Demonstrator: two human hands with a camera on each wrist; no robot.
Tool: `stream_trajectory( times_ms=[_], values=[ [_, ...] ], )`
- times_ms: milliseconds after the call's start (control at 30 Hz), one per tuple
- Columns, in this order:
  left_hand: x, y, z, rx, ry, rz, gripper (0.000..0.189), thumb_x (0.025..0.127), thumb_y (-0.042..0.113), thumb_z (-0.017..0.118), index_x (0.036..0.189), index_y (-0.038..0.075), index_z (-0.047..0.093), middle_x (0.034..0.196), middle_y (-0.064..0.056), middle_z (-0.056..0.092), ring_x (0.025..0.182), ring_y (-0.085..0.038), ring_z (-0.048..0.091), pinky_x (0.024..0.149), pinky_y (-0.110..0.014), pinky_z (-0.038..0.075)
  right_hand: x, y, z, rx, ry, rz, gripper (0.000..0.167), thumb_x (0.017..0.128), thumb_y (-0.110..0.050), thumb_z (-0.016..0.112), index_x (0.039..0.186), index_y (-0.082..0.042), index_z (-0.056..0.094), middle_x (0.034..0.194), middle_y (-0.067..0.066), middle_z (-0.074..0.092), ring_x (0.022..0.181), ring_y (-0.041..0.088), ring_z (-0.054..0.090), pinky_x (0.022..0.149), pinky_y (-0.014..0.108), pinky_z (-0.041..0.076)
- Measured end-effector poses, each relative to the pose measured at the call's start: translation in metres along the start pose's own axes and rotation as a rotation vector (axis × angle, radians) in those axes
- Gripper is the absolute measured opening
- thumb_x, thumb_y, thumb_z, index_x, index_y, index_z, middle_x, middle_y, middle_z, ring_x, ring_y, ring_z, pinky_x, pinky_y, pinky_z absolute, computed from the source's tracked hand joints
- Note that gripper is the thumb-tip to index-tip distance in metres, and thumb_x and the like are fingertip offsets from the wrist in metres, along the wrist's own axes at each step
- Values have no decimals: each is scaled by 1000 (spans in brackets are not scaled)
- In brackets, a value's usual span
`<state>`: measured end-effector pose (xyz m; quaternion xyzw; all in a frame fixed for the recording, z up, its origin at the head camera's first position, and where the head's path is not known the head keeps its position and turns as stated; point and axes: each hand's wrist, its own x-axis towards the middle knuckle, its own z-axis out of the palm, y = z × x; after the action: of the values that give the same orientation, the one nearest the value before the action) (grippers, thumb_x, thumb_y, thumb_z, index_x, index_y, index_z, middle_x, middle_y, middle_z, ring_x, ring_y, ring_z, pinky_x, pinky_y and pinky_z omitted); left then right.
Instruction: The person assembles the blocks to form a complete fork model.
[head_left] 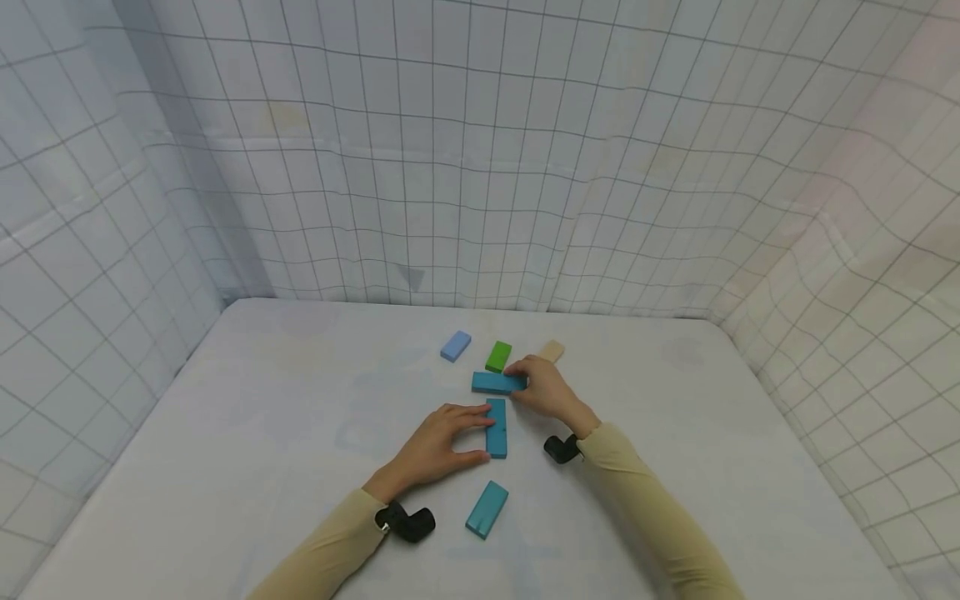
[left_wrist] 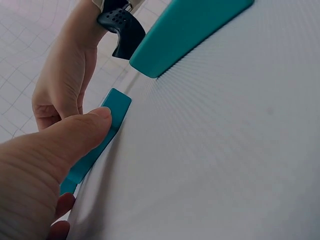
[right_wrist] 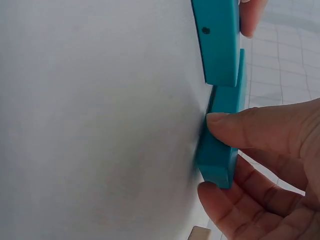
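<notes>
In the head view, two teal wooden blocks lie close together in a T shape. The lengthwise block (head_left: 497, 433) points toward the person, and my left hand (head_left: 438, 442) holds it from the left, thumb by its near end and fingertips on its far part. Just beyond lies the crosswise block (head_left: 491, 382). My right hand (head_left: 546, 390) pinches that one at its right end. From the right wrist, the thumb (right_wrist: 260, 122) shows on the side of the crosswise block (right_wrist: 222, 130). A third teal block (head_left: 487, 509) lies slanted nearer the person, touched by neither hand.
Farther back on the white table (head_left: 300, 417) lie a light blue block (head_left: 455, 346), a green block (head_left: 498, 357) and a pale wooden block (head_left: 552, 351) partly behind the right hand. A white grid-patterned curtain (head_left: 480, 208) hangs around the back and sides.
</notes>
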<state>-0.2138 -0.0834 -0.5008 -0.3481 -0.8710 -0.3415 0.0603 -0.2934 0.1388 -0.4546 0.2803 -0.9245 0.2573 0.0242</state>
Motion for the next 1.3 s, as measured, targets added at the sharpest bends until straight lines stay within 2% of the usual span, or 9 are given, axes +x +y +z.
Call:
stream_trajectory(
  times_ms=[233,467,600,900,1300],
  values=[
    [0,2,-1,-14,-2,-7,52,84,42,71,128,17,61,141,2,47,124,-19,42,100,-44,33,2,2,1,-5,-39,-30,31,77,-2,77,106,2,69,100,11,66,94,24,60,82,36,48],
    [1,2,-2,9,-3,-9,52,84,43,71,128,18,61,140,3,48,124,-19,43,100,-44,33,0,5,-1,41,-53,-59,31,78,-3,77,109,1,69,103,11,66,88,21,60,74,31,49],
    [1,3,-3,17,-10,-16,52,84,45,70,128,18,61,140,3,48,124,-19,43,100,-44,34,-1,7,-3,54,-53,-48,33,78,-5,78,109,-1,70,105,10,66,83,18,59,71,29,49],
    [1,5,-3,-4,-9,-17,51,84,42,71,128,18,61,140,3,47,123,-19,43,99,-44,35,-3,8,-3,99,-41,10,32,74,-3,80,106,-1,72,104,8,68,81,16,58,73,29,48],
    [1,6,-4,2,-7,-10,52,84,43,70,128,17,61,141,2,47,123,-19,43,99,-43,35,-5,9,-3,127,-34,-38,31,74,-3,80,104,0,72,102,8,68,83,16,58,73,28,48]
  ],
)
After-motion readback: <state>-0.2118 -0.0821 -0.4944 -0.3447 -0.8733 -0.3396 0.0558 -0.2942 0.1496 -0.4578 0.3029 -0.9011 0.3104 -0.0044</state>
